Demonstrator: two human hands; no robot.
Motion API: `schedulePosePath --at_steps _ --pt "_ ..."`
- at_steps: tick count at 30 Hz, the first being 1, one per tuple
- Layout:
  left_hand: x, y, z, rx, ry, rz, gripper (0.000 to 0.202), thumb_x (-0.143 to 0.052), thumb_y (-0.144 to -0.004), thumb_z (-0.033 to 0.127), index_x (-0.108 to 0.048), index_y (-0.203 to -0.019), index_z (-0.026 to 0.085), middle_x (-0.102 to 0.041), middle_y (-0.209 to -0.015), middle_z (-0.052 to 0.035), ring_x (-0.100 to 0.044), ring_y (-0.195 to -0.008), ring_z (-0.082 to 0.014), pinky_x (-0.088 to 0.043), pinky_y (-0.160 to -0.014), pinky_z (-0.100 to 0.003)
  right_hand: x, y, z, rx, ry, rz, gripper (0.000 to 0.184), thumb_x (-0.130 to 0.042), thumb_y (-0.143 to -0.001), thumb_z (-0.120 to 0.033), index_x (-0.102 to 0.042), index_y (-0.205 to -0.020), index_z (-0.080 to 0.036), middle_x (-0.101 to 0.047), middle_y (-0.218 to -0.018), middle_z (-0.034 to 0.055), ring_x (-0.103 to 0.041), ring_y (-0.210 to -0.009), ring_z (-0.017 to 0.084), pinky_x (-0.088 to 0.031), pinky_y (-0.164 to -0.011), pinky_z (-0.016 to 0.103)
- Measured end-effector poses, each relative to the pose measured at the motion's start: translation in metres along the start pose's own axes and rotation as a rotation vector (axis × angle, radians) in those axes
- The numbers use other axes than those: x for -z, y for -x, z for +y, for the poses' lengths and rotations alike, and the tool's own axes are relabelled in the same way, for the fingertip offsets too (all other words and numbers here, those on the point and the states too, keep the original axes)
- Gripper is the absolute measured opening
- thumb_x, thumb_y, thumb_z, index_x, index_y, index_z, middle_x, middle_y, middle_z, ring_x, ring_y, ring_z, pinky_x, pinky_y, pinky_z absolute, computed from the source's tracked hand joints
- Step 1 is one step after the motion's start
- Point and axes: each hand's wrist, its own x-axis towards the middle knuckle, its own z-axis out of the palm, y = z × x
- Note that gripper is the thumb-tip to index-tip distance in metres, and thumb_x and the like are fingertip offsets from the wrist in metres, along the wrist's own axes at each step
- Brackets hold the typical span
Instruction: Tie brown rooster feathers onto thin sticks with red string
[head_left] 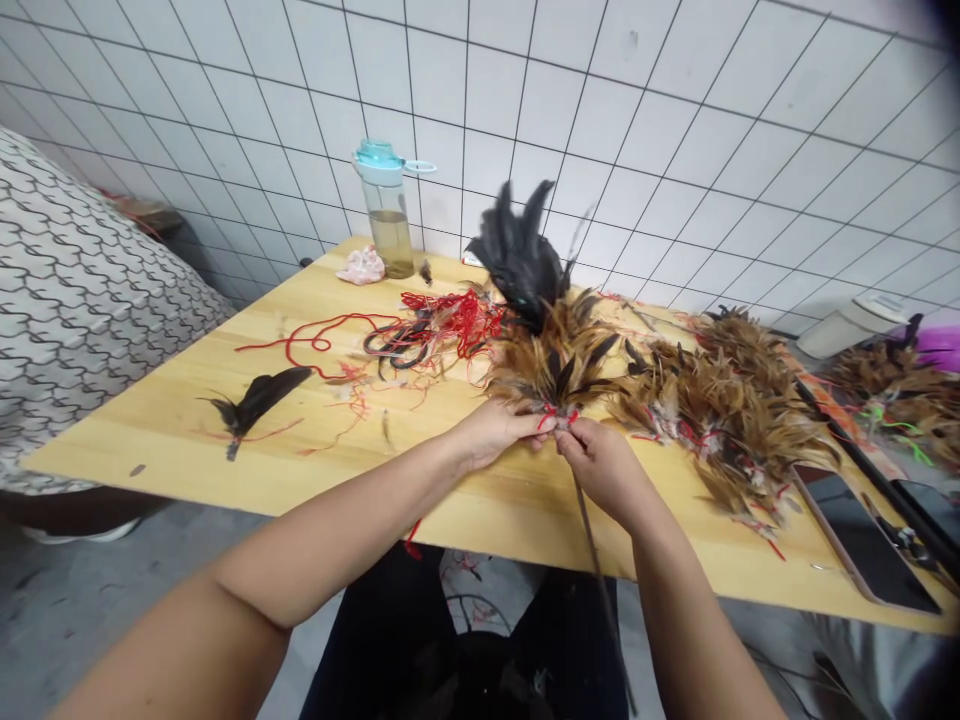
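My left hand [499, 430] and my right hand [600, 465] meet over the wooden table [315, 450], both pinched on the base of a brown feather bundle [555, 370] bound with red thread. The fingertips of the two hands nearly touch at the thread. A thin dark stick [600, 580] runs from under my right hand down past the table's front edge. A tuft of black feathers [521, 255] rises behind the bundle.
A heap of tied brown feathers [735, 410] lies to the right, with a phone [862, 535] at the table's right edge. Tangled red string and scissors [427, 330], a loose black feather [259, 400], and a water bottle [386, 210] are at the left and back. A tiled wall stands behind.
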Motion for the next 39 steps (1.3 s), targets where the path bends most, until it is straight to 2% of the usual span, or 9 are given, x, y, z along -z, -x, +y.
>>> schedulePosePath --at_steps 3,11,18,23,27,29,31,35,39 --pt "-0.004 0.000 -0.001 -0.014 -0.058 -0.014 0.043 -0.081 -0.059 0.042 -0.067 -0.082 0.009 -0.062 -0.080 -0.0062 -0.054 -0.070 -0.0120 -0.042 -0.057 -0.023 -0.005 0.002 -0.001 -0.026 0.118 0.034 0.028 -0.040 -0.090 -0.024 -0.062 -0.074 -0.018 -0.064 -0.074 0.0066 -0.057 -0.070 0.017 -0.037 -0.064 0.027" --pt "-0.006 -0.002 -0.002 -0.018 -0.241 0.183 0.034 -0.068 -0.071 0.043 -0.059 -0.066 0.011 -0.053 -0.059 -0.0004 -0.046 -0.054 -0.0078 -0.036 -0.051 -0.022 -0.034 0.006 -0.022 -0.169 0.287 0.158 0.032 -0.034 -0.095 -0.028 -0.063 -0.090 -0.015 -0.065 -0.088 0.0132 -0.059 -0.070 0.020 -0.035 -0.059 0.029" --pt "-0.009 0.001 0.006 -0.042 -0.117 0.169 0.027 -0.070 -0.067 0.037 -0.063 -0.065 0.011 -0.059 -0.064 -0.0028 -0.049 -0.057 -0.0084 -0.037 -0.053 -0.022 -0.032 0.005 -0.010 -0.075 0.029 0.269 0.029 -0.042 -0.092 -0.034 -0.063 -0.093 -0.015 -0.058 -0.081 0.0092 -0.054 -0.073 0.021 -0.042 -0.066 0.032" --pt "-0.010 0.001 0.006 -0.038 -0.075 0.175 0.030 -0.072 -0.067 0.039 -0.070 -0.079 0.012 -0.065 -0.075 -0.0050 -0.051 -0.061 -0.0090 -0.037 -0.054 -0.022 -0.021 0.003 0.003 -0.133 -0.245 0.399 0.046 -0.055 -0.082 -0.050 -0.062 -0.111 -0.014 -0.061 -0.089 0.0104 -0.055 -0.074 0.020 -0.044 -0.064 0.032" --pt "-0.011 0.001 0.006 -0.012 -0.065 0.166 0.028 -0.073 -0.066 0.038 -0.066 -0.069 0.011 -0.059 -0.063 -0.0016 -0.047 -0.055 -0.0074 -0.035 -0.053 -0.022 -0.021 -0.001 0.001 -0.118 -0.584 0.185 0.039 -0.058 -0.079 -0.053 -0.066 -0.095 -0.018 -0.068 -0.091 0.0099 -0.061 -0.086 0.023 -0.049 -0.073 0.034" --pt "-0.012 0.002 0.007 -0.003 -0.066 0.164 0.028 -0.073 -0.065 0.037 -0.063 -0.064 0.011 -0.055 -0.059 -0.0001 -0.045 -0.054 -0.0072 -0.034 -0.052 -0.022 -0.022 -0.003 -0.003 -0.085 -0.733 0.059 0.036 -0.058 -0.079 -0.052 -0.066 -0.088 -0.019 -0.070 -0.084 0.0076 -0.063 -0.083 0.022 -0.050 -0.077 0.035" --pt "-0.012 0.004 0.009 -0.004 -0.082 0.165 0.027 -0.072 -0.067 0.037 -0.062 -0.064 0.011 -0.055 -0.058 0.0002 -0.045 -0.054 -0.0072 -0.032 -0.050 -0.021 -0.022 -0.005 -0.005 -0.090 -0.776 0.032 0.032 -0.056 -0.080 -0.051 -0.064 -0.083 -0.019 -0.069 -0.080 0.0059 -0.062 -0.073 0.020 -0.050 -0.071 0.033" --pt "-0.009 0.005 0.011 -0.031 -0.170 0.149 0.029 -0.067 -0.072 0.039 -0.064 -0.066 0.012 -0.056 -0.058 -0.0010 -0.045 -0.055 -0.0080 -0.028 -0.048 -0.022 -0.024 -0.004 -0.009 -0.158 -0.582 0.085 0.032 -0.046 -0.086 -0.046 -0.057 -0.069 -0.021 -0.062 -0.061 0.0017 -0.051 -0.050 0.014 -0.042 -0.054 0.027" --pt "-0.008 0.006 0.011 -0.011 -0.145 0.203 0.028 -0.071 -0.068 0.038 -0.067 -0.074 0.011 -0.060 -0.065 -0.0024 -0.045 -0.056 -0.0078 -0.028 -0.049 -0.022 -0.027 -0.003 -0.014 -0.185 -0.288 0.177 0.035 -0.039 -0.090 -0.038 -0.049 -0.060 -0.022 -0.054 -0.052 0.0005 -0.048 -0.049 0.015 -0.035 -0.054 0.026"
